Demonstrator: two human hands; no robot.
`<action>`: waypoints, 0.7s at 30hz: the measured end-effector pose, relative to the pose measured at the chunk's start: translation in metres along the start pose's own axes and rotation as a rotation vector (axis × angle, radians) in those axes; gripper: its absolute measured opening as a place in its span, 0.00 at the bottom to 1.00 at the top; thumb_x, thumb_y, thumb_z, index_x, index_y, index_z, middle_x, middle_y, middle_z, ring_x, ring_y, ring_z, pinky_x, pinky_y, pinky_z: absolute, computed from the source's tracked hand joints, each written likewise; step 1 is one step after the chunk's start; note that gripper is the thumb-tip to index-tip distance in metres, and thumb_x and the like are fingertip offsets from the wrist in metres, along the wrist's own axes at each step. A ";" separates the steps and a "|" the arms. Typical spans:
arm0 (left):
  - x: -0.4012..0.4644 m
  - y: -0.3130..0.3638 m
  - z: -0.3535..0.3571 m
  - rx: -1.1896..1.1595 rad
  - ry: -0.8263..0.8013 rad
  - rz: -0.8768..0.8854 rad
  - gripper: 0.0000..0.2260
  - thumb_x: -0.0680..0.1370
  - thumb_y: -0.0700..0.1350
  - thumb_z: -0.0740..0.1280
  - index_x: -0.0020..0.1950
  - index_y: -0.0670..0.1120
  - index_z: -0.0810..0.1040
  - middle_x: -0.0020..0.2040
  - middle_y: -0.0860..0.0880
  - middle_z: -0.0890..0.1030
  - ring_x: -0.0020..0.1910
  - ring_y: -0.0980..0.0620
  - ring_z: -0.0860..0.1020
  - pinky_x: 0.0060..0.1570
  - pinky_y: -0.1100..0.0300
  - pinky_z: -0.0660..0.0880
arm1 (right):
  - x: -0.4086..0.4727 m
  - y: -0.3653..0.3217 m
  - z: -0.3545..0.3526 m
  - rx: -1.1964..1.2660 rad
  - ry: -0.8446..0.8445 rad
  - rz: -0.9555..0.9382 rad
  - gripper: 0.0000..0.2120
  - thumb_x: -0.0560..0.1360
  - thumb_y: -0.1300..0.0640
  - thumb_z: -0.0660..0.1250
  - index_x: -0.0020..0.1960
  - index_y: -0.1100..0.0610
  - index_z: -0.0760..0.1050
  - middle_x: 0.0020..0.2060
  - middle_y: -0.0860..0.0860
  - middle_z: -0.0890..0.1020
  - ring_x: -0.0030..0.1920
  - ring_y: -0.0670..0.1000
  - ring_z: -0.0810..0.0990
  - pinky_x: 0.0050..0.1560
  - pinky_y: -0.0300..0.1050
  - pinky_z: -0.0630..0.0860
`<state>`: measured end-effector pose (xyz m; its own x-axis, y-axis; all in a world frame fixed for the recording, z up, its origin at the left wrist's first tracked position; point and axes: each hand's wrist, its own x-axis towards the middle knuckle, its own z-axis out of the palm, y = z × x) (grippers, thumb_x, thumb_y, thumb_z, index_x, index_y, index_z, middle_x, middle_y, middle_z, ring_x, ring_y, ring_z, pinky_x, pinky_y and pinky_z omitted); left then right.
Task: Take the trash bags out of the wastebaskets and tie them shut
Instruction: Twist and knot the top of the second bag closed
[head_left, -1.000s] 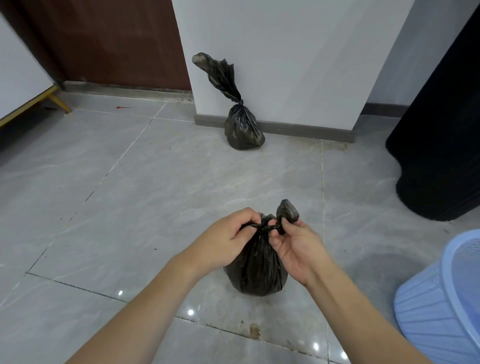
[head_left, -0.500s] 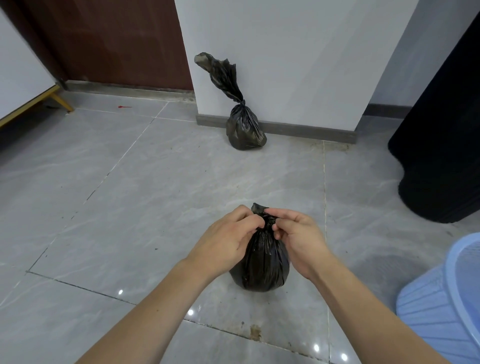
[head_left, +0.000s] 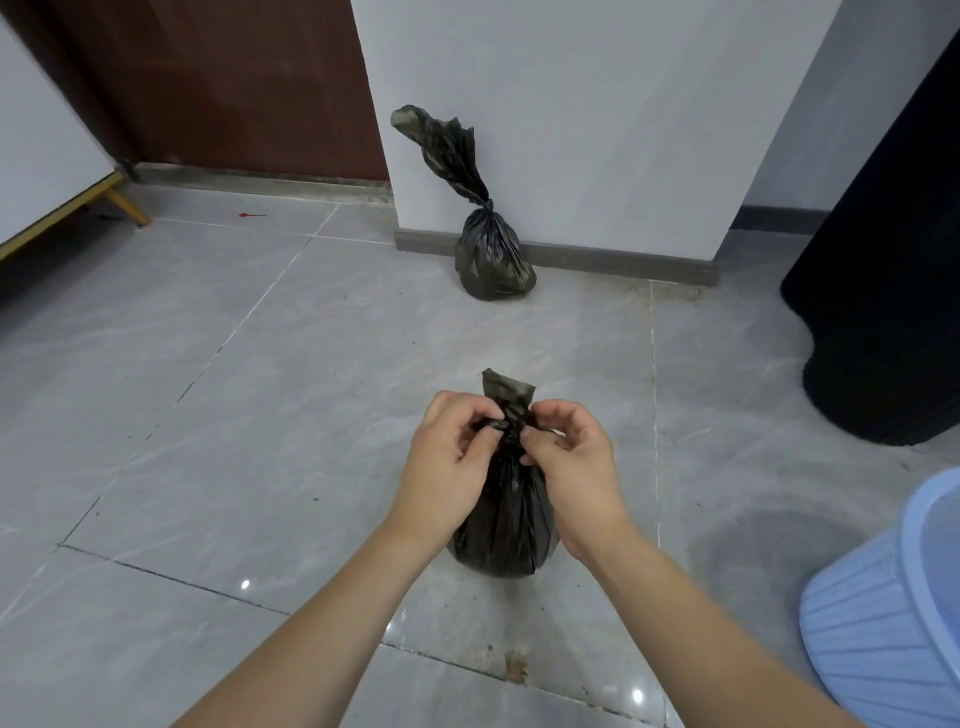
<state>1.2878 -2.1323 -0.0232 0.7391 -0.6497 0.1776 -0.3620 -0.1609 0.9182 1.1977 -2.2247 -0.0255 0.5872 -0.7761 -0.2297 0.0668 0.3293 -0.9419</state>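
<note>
Left hand (head_left: 449, 457) and right hand (head_left: 574, 467) both pinch the knotted neck of a black trash bag (head_left: 506, 535) standing on the floor (head_left: 260, 415), tail upright.

No readable text, labels, brands or nos. anywhere I can see from the head cam.
</note>
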 end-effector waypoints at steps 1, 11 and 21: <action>0.001 -0.002 0.000 -0.024 0.008 -0.024 0.13 0.76 0.35 0.67 0.47 0.54 0.78 0.49 0.51 0.77 0.45 0.53 0.80 0.52 0.55 0.78 | 0.000 0.001 0.001 -0.032 0.023 -0.026 0.07 0.75 0.69 0.66 0.50 0.60 0.75 0.41 0.51 0.79 0.33 0.47 0.77 0.36 0.36 0.76; -0.001 0.005 0.000 -0.130 -0.017 -0.091 0.16 0.78 0.34 0.65 0.57 0.55 0.77 0.43 0.52 0.76 0.41 0.42 0.82 0.48 0.46 0.81 | 0.000 0.004 -0.001 -0.285 -0.076 -0.073 0.13 0.74 0.68 0.64 0.48 0.54 0.81 0.51 0.53 0.79 0.49 0.52 0.82 0.54 0.45 0.79; 0.001 0.007 -0.006 -0.068 -0.068 -0.191 0.10 0.79 0.33 0.63 0.49 0.48 0.75 0.44 0.50 0.83 0.37 0.52 0.83 0.43 0.61 0.81 | 0.008 -0.006 -0.009 -0.526 -0.257 -0.125 0.06 0.73 0.65 0.68 0.41 0.55 0.78 0.44 0.50 0.70 0.36 0.38 0.71 0.43 0.27 0.70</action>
<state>1.2894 -2.1296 -0.0141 0.7498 -0.6612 -0.0237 -0.1783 -0.2365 0.9551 1.1948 -2.2373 -0.0242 0.7811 -0.6156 -0.1045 -0.2219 -0.1173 -0.9680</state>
